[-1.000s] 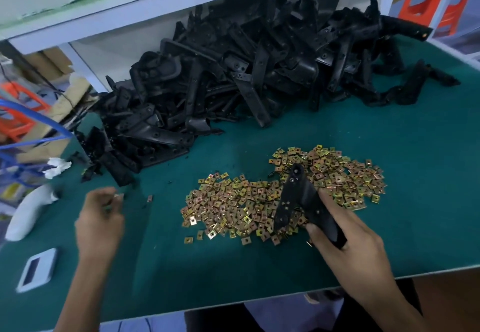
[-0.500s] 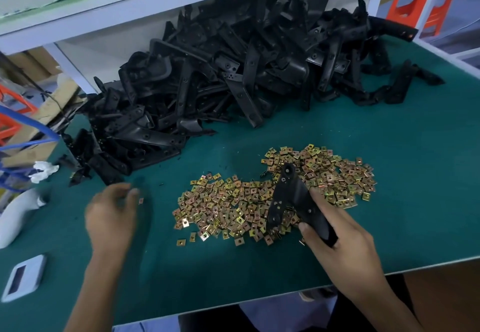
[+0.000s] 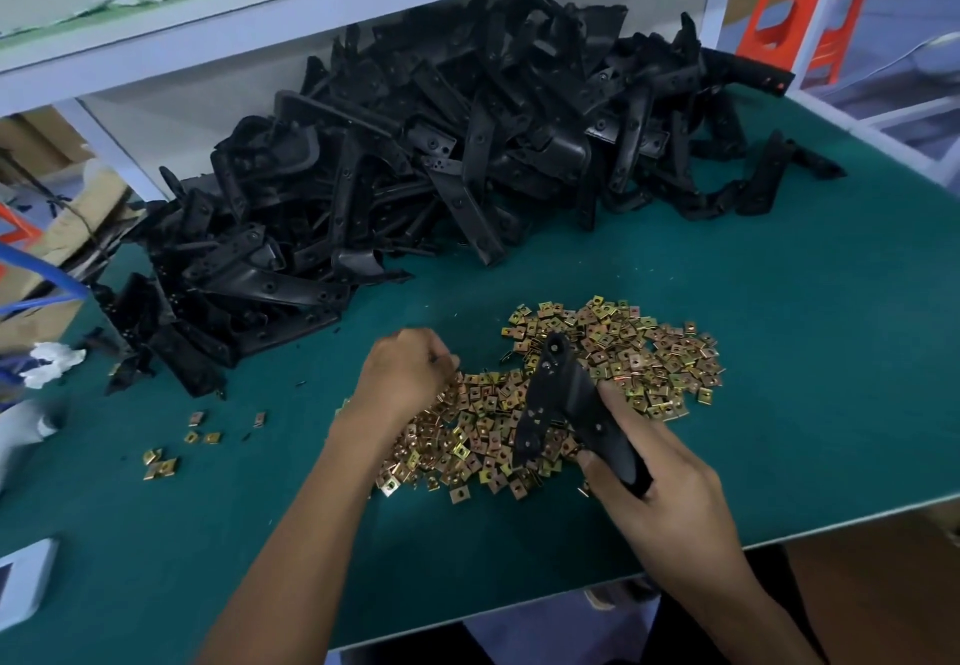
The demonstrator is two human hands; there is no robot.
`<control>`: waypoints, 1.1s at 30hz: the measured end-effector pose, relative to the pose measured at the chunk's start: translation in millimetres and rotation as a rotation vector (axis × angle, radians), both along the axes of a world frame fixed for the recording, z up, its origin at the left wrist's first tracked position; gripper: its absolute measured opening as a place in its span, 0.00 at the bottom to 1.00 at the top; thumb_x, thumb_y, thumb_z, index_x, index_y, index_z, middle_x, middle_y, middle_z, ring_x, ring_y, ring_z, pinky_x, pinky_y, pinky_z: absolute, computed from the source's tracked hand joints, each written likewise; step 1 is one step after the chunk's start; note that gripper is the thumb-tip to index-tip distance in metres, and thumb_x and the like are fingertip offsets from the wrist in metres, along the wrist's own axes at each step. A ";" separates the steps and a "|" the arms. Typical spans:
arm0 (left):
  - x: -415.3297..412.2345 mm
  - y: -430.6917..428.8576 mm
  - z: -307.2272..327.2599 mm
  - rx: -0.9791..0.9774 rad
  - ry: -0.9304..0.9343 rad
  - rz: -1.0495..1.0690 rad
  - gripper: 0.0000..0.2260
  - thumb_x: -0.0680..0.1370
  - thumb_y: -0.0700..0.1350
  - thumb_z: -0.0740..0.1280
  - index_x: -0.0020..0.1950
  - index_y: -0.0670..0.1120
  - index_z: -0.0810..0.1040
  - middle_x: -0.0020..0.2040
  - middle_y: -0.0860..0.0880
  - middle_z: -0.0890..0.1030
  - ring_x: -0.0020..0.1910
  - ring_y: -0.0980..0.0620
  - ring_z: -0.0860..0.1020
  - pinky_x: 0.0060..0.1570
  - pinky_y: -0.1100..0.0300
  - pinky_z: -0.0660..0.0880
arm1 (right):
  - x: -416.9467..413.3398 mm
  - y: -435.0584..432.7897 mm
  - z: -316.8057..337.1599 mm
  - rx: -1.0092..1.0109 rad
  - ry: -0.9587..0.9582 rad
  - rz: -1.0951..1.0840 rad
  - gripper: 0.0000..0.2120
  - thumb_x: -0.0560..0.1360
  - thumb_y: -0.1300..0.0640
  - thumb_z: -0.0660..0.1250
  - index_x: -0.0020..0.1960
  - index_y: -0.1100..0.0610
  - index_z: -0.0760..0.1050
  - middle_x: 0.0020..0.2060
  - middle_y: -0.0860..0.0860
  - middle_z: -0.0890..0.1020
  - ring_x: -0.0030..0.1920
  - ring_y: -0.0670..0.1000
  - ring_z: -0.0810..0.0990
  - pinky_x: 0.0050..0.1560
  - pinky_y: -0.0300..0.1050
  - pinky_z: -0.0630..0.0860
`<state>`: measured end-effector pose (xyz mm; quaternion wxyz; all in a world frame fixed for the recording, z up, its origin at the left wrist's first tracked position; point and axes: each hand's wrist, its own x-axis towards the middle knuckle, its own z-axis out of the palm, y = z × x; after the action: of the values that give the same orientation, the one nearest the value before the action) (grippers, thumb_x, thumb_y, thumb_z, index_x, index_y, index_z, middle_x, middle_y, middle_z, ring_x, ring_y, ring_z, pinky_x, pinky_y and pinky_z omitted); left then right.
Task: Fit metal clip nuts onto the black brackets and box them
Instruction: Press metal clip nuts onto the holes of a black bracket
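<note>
r hand (image 3: 670, 498) grip wraps bracket (image 3: 558, 394); l hand (image 3: 402, 378) curled over clip nuts (image 3: 649, 357), grip unclear

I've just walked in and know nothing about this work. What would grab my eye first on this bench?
A big tangled heap of black brackets fills the back of the green table, under the white shelf. In front of it glitters a spread of gold clip nuts, where the right hand grips one bracket and the left hand reaches in with curled fingers.
</note>
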<state>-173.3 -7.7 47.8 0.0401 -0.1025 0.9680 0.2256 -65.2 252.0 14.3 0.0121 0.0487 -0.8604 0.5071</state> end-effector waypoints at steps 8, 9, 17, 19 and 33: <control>0.6 -9.9 3.8 0.019 -0.027 -0.021 0.10 0.79 0.54 0.70 0.44 0.50 0.77 0.43 0.52 0.80 0.44 0.56 0.77 0.45 0.57 0.71 | -0.8 1.1 -2.8 0.002 0.024 0.003 0.31 0.77 0.48 0.71 0.70 0.26 0.60 0.56 0.37 0.78 0.55 0.42 0.77 0.52 0.44 0.76; 0.4 -11.3 4.3 0.024 -0.061 -0.033 0.10 0.80 0.54 0.70 0.44 0.50 0.77 0.43 0.53 0.79 0.44 0.57 0.76 0.44 0.57 0.70 | -1.2 1.4 -4.2 0.007 0.025 0.004 0.31 0.77 0.48 0.71 0.70 0.26 0.60 0.56 0.36 0.78 0.55 0.40 0.77 0.51 0.40 0.75; -1.8 -14.4 5.2 0.071 -0.107 -0.091 0.08 0.81 0.54 0.68 0.44 0.54 0.76 0.43 0.56 0.79 0.42 0.59 0.76 0.36 0.61 0.67 | -2.8 1.3 -8.4 0.019 0.029 -0.020 0.31 0.77 0.47 0.71 0.73 0.30 0.63 0.55 0.32 0.76 0.55 0.32 0.75 0.49 0.30 0.71; 2.5 -11.3 5.2 0.110 -0.036 -0.082 0.07 0.83 0.52 0.66 0.46 0.53 0.75 0.43 0.57 0.79 0.41 0.59 0.77 0.35 0.63 0.67 | -2.7 1.5 -8.9 0.019 0.031 -0.023 0.30 0.76 0.47 0.71 0.74 0.32 0.64 0.56 0.34 0.77 0.55 0.37 0.76 0.49 0.35 0.73; 88.0 30.4 24.8 1.001 0.132 -0.005 0.09 0.73 0.47 0.74 0.52 0.52 0.87 0.44 0.51 0.87 0.44 0.55 0.84 0.46 0.64 0.79 | -1.9 0.4 -6.6 0.042 0.039 -0.044 0.30 0.76 0.48 0.72 0.75 0.37 0.67 0.53 0.40 0.80 0.52 0.44 0.78 0.50 0.46 0.76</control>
<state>-85.3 22.8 72.6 0.0233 -0.0540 0.7420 0.6679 -67.0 252.4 7.7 0.0389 0.0397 -0.8713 0.4876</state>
